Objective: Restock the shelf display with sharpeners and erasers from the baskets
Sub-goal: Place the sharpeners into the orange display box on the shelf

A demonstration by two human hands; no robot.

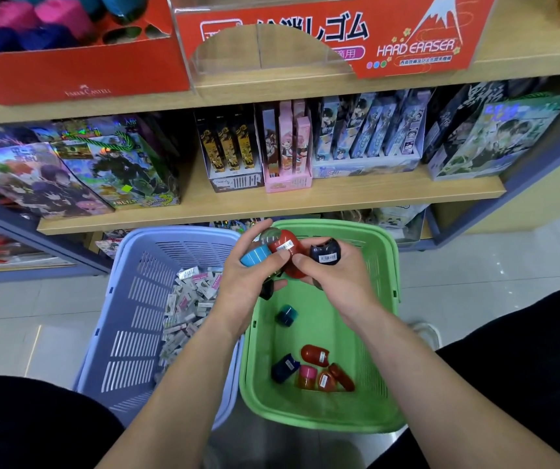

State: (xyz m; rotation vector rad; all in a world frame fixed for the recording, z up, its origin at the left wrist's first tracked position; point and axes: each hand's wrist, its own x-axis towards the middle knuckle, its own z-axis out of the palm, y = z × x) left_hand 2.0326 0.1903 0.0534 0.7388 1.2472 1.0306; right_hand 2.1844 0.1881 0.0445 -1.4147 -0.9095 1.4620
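Observation:
Over the green basket [378,333], my left hand [244,282] grips a light-blue sharpener [254,257] and a red sharpener [287,252]. My right hand [336,275] holds a dark navy sharpener [326,252] and also touches the red one. Several more sharpeners [315,370] lie loose on the green basket's floor, with a teal one [287,314] apart from them. The lavender basket [129,299] to the left holds a pile of wrapped erasers [190,306]. On the top shelf stand a red Faber-Castell display box [78,76] with coloured sharpeners and a clear-fronted red eraser display [305,45].
The middle wooden shelf [339,198] carries anime-printed boxes and card packs. Both baskets sit on the tiled floor [508,265] in front of the shelving. My dark-clothed knees [525,384] flank the baskets on both sides.

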